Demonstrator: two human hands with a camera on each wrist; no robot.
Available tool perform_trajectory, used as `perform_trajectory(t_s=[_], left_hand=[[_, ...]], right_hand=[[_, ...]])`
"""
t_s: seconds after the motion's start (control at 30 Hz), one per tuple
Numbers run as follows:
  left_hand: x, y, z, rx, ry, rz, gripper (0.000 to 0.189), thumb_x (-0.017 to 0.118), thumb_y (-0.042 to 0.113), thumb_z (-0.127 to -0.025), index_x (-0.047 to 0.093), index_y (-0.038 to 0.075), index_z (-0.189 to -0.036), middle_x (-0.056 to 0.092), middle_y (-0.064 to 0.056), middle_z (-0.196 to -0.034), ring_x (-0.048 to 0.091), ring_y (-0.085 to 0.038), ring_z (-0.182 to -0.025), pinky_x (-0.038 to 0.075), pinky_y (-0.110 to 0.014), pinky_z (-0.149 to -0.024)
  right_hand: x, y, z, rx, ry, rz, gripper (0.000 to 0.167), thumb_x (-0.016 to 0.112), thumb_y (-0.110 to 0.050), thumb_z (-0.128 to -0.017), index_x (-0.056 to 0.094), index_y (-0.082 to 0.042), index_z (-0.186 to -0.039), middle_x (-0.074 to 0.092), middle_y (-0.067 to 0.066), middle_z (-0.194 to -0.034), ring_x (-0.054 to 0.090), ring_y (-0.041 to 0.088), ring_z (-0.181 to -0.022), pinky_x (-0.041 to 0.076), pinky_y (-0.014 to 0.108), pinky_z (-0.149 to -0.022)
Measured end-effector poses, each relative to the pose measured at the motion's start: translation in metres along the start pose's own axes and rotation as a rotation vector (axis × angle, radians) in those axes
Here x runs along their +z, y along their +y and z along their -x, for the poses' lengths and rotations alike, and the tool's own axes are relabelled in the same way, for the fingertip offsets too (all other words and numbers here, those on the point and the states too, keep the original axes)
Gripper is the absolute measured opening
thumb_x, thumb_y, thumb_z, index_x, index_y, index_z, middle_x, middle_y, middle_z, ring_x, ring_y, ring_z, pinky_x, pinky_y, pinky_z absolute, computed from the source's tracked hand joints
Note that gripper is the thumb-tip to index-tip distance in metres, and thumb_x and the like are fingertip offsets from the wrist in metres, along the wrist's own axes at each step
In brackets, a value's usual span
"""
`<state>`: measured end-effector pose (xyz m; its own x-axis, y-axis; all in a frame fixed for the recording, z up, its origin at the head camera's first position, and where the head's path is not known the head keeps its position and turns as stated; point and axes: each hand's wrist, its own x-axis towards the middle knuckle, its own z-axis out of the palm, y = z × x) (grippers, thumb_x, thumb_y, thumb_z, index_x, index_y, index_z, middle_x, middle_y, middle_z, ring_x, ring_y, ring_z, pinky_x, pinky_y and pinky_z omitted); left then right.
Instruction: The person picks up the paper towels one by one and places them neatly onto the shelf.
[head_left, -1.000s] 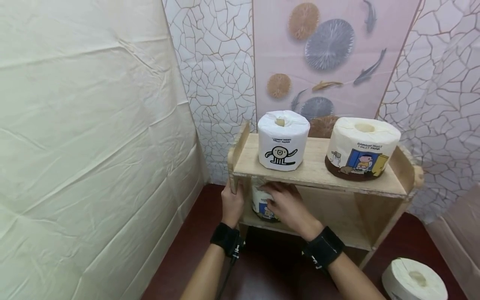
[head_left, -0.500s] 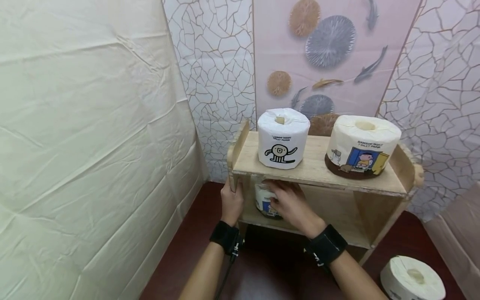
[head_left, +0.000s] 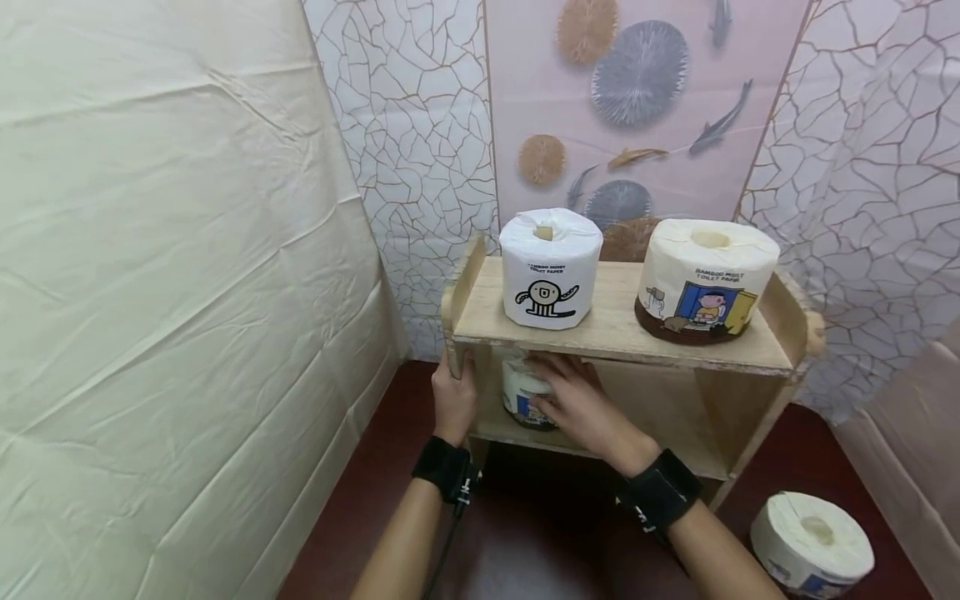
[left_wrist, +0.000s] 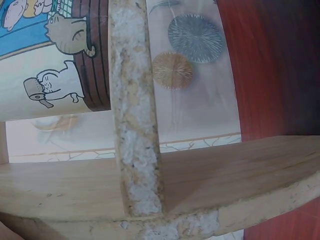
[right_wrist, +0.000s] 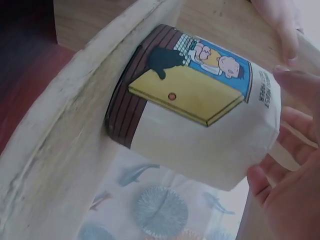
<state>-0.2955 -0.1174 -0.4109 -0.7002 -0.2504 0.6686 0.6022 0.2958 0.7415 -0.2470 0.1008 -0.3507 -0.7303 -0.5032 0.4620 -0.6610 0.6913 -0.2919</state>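
Observation:
My right hand (head_left: pixel 585 408) holds the upper end of a wrapped toilet paper roll (head_left: pixel 517 400), which stands on the lower board of a small wooden shelf (head_left: pixel 660 408). In the right wrist view, thumb and fingertips (right_wrist: pixel 257 182) lie on opposite edges of the roll's top, its yellow door print (right_wrist: pixel 185 95) facing the camera. My left hand (head_left: pixel 454 404) grips the shelf's left side panel (head_left: pixel 459 333), most of its fingers hidden behind the wood. The left wrist view shows the roll's dog-and-cat print (left_wrist: pixel 52 85) beside the board's rough front edge (left_wrist: pixel 135 105).
On the top board stand a white toilet paper roll (head_left: pixel 550 271) at left and a larger cream roll (head_left: pixel 705 283) at right. Another cream roll (head_left: pixel 810 542) sits on the dark red table (head_left: pixel 360 500) at lower right. A cream cloth wall (head_left: pixel 187 292) borders the left.
The roll on the lower board has shifted slightly right, away from the left panel, with my right hand on it. My left hand keeps its hold. The head view has shifted a little.

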Motion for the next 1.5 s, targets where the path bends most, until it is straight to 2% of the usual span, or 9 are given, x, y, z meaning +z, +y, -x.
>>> perform_trajectory(t_s=[0.27, 0.43, 0.6, 0.87, 0.97, 1.07, 1.23, 1.37, 1.5], left_hand=[[0.006, -0.004, 0.001, -0.016, -0.005, 0.016, 0.038, 0.061, 0.013, -0.109, 0.059, 0.002, -0.145, 0.072, -0.023, -0.126, 0.074, -0.038, -0.107, 0.06, -0.052, -0.084], [0.015, -0.004, -0.002, -0.035, -0.033, 0.044, 0.039, 0.061, 0.012, -0.109, 0.058, 0.003, -0.146, 0.072, -0.022, -0.126, 0.074, -0.038, -0.107, 0.06, -0.053, -0.085], [0.021, -0.005, -0.009, 0.019, -0.047, 0.039, 0.038, 0.06, 0.015, -0.11, 0.059, 0.002, -0.145, 0.073, -0.022, -0.124, 0.074, -0.035, -0.106, 0.06, -0.05, -0.084], [0.004, -0.011, 0.002, 0.023, 0.002, -0.03, 0.029, 0.061, 0.008, -0.108, 0.064, -0.002, -0.135, 0.07, -0.026, -0.094, 0.068, -0.029, -0.077, 0.052, -0.035, -0.068], [-0.004, -0.013, 0.007, 0.008, 0.016, -0.034, 0.029, 0.062, 0.007, -0.107, 0.063, -0.001, -0.135, 0.058, -0.018, -0.074, 0.05, -0.019, -0.061, 0.043, -0.03, -0.061], [-0.006, -0.013, 0.007, -0.003, 0.019, -0.028, 0.031, 0.061, 0.007, -0.108, 0.062, -0.001, -0.138, 0.05, -0.01, -0.069, 0.041, -0.016, -0.058, 0.04, -0.029, -0.06], [0.001, -0.008, 0.001, 0.002, 0.018, -0.036, 0.026, 0.059, 0.0, -0.107, 0.062, -0.008, -0.132, 0.058, -0.024, -0.077, 0.052, -0.026, -0.067, 0.045, -0.035, -0.066], [0.004, -0.003, -0.002, -0.011, 0.023, -0.028, 0.026, 0.059, -0.002, -0.106, 0.062, -0.01, -0.131, 0.064, -0.031, -0.088, 0.06, -0.036, -0.075, 0.048, -0.04, -0.07], [0.004, 0.0, -0.002, -0.016, 0.019, -0.026, 0.028, 0.061, 0.005, -0.107, 0.063, -0.006, -0.134, 0.068, -0.029, -0.092, 0.063, -0.034, -0.078, 0.05, -0.041, -0.07]], right_hand=[[-0.013, 0.006, 0.018, 0.014, 0.054, -0.041, 0.06, 0.081, -0.015, -0.095, 0.058, -0.006, -0.149, 0.053, 0.013, -0.154, 0.068, 0.028, -0.117, 0.039, 0.058, -0.116], [-0.023, 0.01, 0.031, 0.02, 0.137, -0.037, 0.053, 0.083, -0.012, -0.093, 0.062, -0.004, -0.142, 0.061, 0.016, -0.143, 0.06, 0.037, -0.128, 0.051, 0.056, -0.104], [-0.033, 0.013, 0.042, 0.008, 0.231, -0.015, 0.053, 0.083, -0.008, -0.091, 0.062, -0.005, -0.14, 0.062, 0.017, -0.138, 0.06, 0.039, -0.125, 0.049, 0.058, -0.103], [-0.031, 0.011, 0.067, -0.025, 0.307, 0.0, 0.057, 0.085, -0.004, -0.087, 0.063, -0.004, -0.14, 0.064, 0.015, -0.135, 0.06, 0.035, -0.124, 0.047, 0.057, -0.103], [-0.03, 0.011, 0.076, -0.052, 0.345, -0.014, 0.058, 0.085, -0.005, -0.087, 0.063, -0.005, -0.14, 0.064, 0.014, -0.136, 0.058, 0.035, -0.126, 0.044, 0.055, -0.107], [-0.032, 0.013, 0.084, -0.081, 0.411, -0.011, 0.05, 0.08, -0.017, -0.094, 0.064, -0.005, -0.14, 0.065, 0.015, -0.136, 0.058, 0.036, -0.127, 0.04, 0.044, -0.113], [-0.041, 0.021, 0.102, -0.058, 0.565, 0.012, 0.053, 0.06, -0.046, -0.107, 0.067, -0.002, -0.135, 0.068, 0.017, -0.128, 0.059, 0.038, -0.119, 0.032, 0.023, -0.115], [-0.044, 0.029, 0.12, -0.008, 0.642, 0.025, 0.058, 0.06, -0.05, -0.107, 0.069, 0.001, -0.131, 0.067, 0.022, -0.123, 0.057, 0.042, -0.117, 0.03, 0.02, -0.114], [-0.043, 0.038, 0.139, 0.018, 0.692, 0.041, 0.059, 0.062, -0.05, -0.106, 0.07, 0.004, -0.126, 0.067, 0.024, -0.12, 0.055, 0.045, -0.115, 0.03, 0.02, -0.114]])
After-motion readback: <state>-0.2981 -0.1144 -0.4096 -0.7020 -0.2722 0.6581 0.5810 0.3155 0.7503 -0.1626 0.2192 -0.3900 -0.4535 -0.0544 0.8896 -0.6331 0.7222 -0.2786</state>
